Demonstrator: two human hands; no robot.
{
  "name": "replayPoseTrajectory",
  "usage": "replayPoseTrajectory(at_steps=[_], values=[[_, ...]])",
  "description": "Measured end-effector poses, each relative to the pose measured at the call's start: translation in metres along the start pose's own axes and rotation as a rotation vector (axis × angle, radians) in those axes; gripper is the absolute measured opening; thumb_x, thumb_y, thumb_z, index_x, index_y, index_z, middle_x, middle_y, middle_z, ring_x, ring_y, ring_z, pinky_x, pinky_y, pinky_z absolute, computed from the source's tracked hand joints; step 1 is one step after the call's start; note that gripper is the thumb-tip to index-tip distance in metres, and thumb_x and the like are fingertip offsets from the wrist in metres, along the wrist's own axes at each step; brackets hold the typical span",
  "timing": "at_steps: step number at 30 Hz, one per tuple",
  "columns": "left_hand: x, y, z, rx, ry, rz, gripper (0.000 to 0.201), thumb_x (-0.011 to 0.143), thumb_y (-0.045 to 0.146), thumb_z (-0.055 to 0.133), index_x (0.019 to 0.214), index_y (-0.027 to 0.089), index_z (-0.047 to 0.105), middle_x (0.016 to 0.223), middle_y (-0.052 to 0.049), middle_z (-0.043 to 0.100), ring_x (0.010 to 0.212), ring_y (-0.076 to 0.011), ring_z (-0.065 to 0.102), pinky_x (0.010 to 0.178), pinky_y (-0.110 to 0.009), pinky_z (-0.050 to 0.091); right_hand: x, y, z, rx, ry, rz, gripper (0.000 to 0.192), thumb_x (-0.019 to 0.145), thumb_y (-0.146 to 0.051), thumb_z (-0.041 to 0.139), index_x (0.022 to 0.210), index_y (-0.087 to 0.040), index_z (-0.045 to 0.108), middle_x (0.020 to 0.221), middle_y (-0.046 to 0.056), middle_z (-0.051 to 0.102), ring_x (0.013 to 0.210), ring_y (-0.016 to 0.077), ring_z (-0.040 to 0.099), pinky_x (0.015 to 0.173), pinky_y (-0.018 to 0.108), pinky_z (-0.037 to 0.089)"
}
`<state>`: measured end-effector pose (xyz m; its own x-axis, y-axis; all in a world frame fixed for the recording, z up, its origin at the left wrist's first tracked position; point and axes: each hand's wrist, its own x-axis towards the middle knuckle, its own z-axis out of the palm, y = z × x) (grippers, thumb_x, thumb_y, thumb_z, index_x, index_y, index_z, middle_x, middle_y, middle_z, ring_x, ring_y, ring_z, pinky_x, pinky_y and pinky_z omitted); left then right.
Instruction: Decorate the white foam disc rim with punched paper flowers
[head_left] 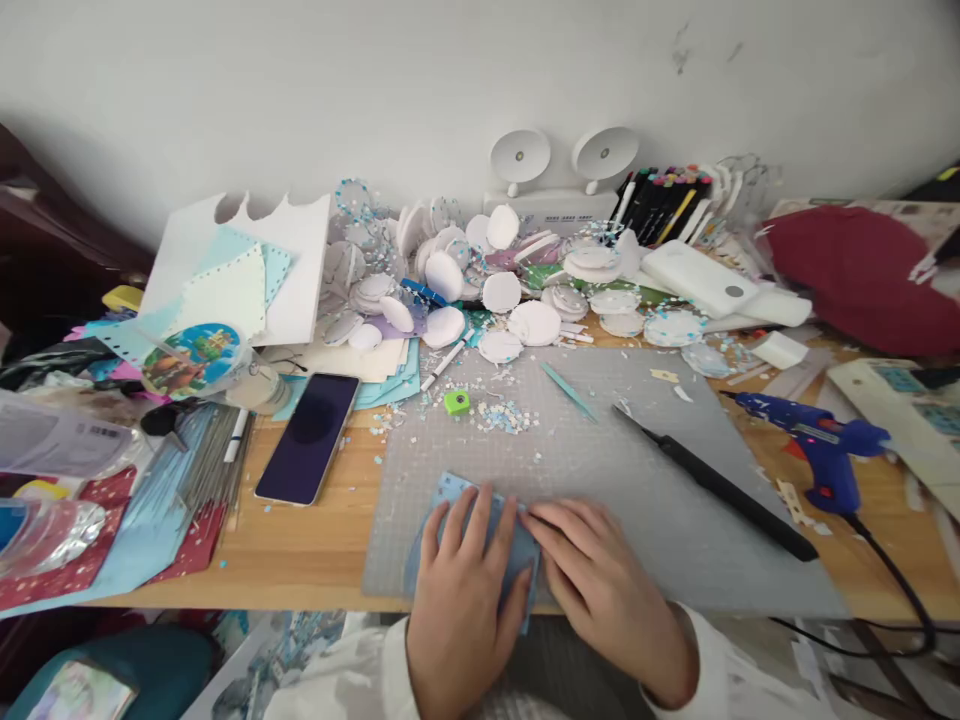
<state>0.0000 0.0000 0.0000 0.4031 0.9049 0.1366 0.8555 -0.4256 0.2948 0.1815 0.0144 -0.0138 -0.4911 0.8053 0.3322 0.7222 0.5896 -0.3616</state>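
My left hand (459,590) lies flat, fingers spread, on a light blue sheet (448,500) at the near edge of a grey cutting mat (600,470). My right hand (600,585) rests beside it with its fingertips touching the sheet's right side. Both hands press the sheet down against the mat. Most of the sheet is hidden under my hands.
A black phone (309,437) lies left of the mat. On the mat are a green punch (456,402), paper bits and a black rod-shaped tool (712,485). A blue glue gun (821,440) stands at the right. White foam discs (534,322) pile up behind; papers crowd the left.
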Motion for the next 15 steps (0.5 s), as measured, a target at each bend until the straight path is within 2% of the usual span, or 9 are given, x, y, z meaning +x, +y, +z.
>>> replayPoseTrajectory(at_steps=[3, 5, 7, 9, 12, 15], values=[[0.001, -0.014, -0.001, 0.042, -0.073, 0.074, 0.053, 0.091, 0.034, 0.046, 0.142, 0.023, 0.037, 0.146, -0.008, 0.041, 0.131, -0.0283, 0.039, 0.105, -0.047, 0.034, -0.014, 0.019, -0.015, -0.097, 0.05, 0.053, 0.035, 0.087, -0.011, 0.045, 0.118, -0.018, 0.058, 0.113, 0.009, 0.062, 0.105, 0.0232, 0.055, 0.092, 0.044, 0.042], [0.003, -0.024, -0.007, 0.052, -0.123, 0.117, 0.053, 0.091, 0.031, 0.045, 0.142, 0.024, 0.035, 0.149, -0.006, 0.037, 0.135, -0.0274, 0.034, 0.108, -0.047, 0.032, -0.025, 0.041, -0.028, -0.236, 0.155, 0.201, 0.033, 0.089, -0.018, 0.047, 0.12, -0.017, 0.057, 0.115, 0.012, 0.06, 0.105, 0.0263, 0.054, 0.093, 0.047, 0.041], [0.005, -0.031, -0.012, 0.057, -0.172, 0.169, 0.053, 0.09, 0.028, 0.046, 0.142, 0.026, 0.036, 0.149, -0.007, 0.035, 0.136, -0.0276, 0.033, 0.109, -0.049, 0.031, -0.034, 0.066, -0.04, -0.395, 0.208, 0.366, 0.037, 0.09, -0.027, 0.047, 0.124, -0.014, 0.054, 0.117, 0.016, 0.057, 0.107, 0.03, 0.053, 0.094, 0.05, 0.04], [0.007, -0.034, -0.014, 0.053, -0.182, 0.201, 0.052, 0.089, 0.028, 0.049, 0.14, 0.029, 0.039, 0.148, -0.009, 0.037, 0.135, -0.0287, 0.034, 0.109, -0.051, 0.03, -0.042, 0.088, -0.047, -0.52, 0.205, 0.441, 0.046, 0.09, -0.037, 0.046, 0.126, -0.008, 0.052, 0.115, 0.02, 0.056, 0.109, 0.0346, 0.052, 0.092, 0.051, 0.041], [0.007, -0.032, -0.012, 0.037, -0.147, 0.186, 0.05, 0.088, 0.027, 0.051, 0.137, 0.03, 0.043, 0.144, -0.01, 0.041, 0.134, -0.0305, 0.035, 0.108, -0.052, 0.031, -0.047, 0.11, -0.049, -0.592, 0.122, 0.432, 0.043, 0.092, -0.04, 0.041, 0.118, -0.009, 0.056, 0.103, 0.02, 0.059, 0.1, 0.0339, 0.055, 0.083, 0.048, 0.045], [0.006, -0.031, -0.008, 0.004, -0.135, 0.166, 0.05, 0.088, 0.027, 0.05, 0.137, 0.03, 0.043, 0.144, -0.009, 0.041, 0.135, -0.03, 0.034, 0.109, -0.051, 0.031, -0.045, 0.116, -0.048, -0.569, 0.072, 0.391, 0.037, 0.093, -0.037, 0.038, 0.115, -0.013, 0.058, 0.094, 0.015, 0.06, 0.092, 0.0307, 0.056, 0.077, 0.045, 0.047]])
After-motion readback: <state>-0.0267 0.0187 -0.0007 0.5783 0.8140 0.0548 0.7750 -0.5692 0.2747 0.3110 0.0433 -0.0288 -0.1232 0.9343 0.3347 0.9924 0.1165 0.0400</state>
